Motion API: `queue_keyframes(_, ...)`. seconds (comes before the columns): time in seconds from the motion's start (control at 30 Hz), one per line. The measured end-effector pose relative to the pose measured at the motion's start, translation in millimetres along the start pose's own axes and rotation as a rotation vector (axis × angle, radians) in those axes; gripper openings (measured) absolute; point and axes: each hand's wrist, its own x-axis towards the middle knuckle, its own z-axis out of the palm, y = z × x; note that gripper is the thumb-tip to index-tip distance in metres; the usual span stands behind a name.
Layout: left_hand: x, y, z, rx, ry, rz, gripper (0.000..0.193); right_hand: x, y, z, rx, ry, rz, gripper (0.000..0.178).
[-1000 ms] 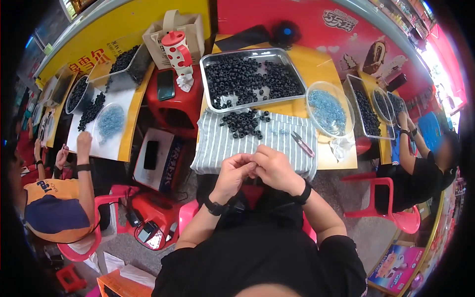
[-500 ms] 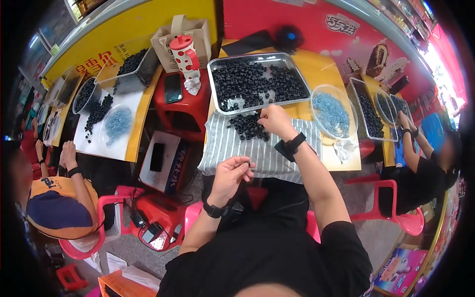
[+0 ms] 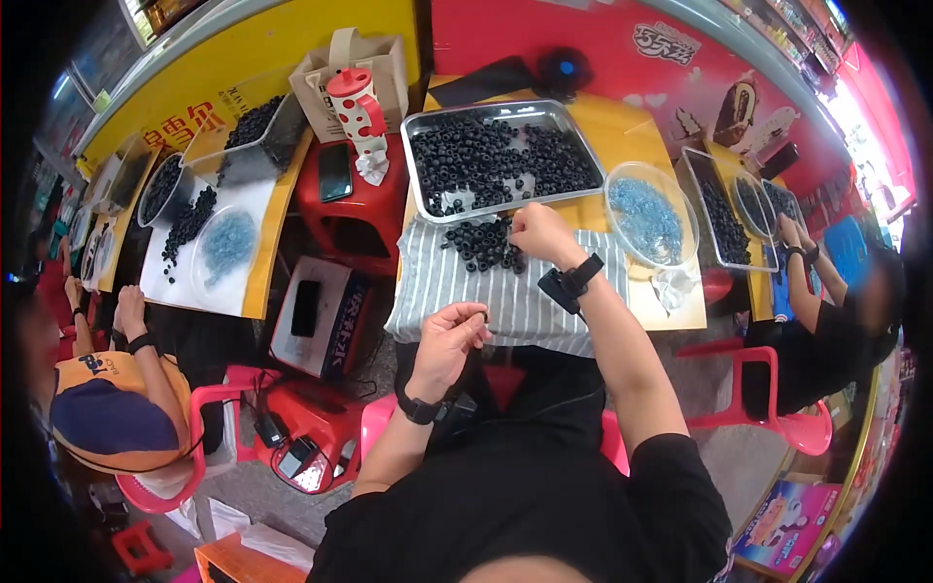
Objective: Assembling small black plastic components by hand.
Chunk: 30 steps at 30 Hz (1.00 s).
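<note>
Filling ctr: yellow tabletop (image 3: 632,126), w/ gray striped cloth (image 3: 437,301) up front. Metal tray (image 3: 412,163) of blk beads (image 3: 486,155) behind cloth; clear bowl (image 3: 691,219) of blue bits (image 3: 643,222) to tray's R. Loose blk bead pile (image 3: 478,245) on cloth, by tray. R hand (image 3: 542,235) at pile's R edge; can't tell if grip's open/closed. L hand (image 3: 447,342) nr cloth's front edge, grip pinching sm. dark piece (image 3: 485,317).

The right forearm (image 3: 625,360) stretches forward and slants inward, ending in a right hand (image 3: 544,236) with its back turned up, fingers curled down and fingertips hidden. The left forearm (image 3: 397,455) is nearer the body, slanting inward too. The left hand (image 3: 445,352) sits lower, its bent fingers pointing rightward, thumb and forefinger drawn close together at the tips.
</note>
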Motion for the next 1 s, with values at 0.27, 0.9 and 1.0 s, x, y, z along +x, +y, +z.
queue_keyframes(0.27, 1.0, -1.0, -3.4, 0.013, -0.016, -0.013, 0.016, -2.7, -14.0, -11.4, -0.092, -0.127, 0.062, 0.016)
queue_keyframes(0.9, 10.8, -11.9, 18.8, -0.076, -0.107, -0.089, 0.019, -131.4, 20.8, 10.4, 0.328, 0.287, -0.18, 0.018)
queue_keyframes(1.0, 9.9, -10.8, 24.5, -0.069, -0.063, -0.083, 0.019, -124.0, 15.7, 13.2, 0.126, 0.274, -0.364, 0.017)
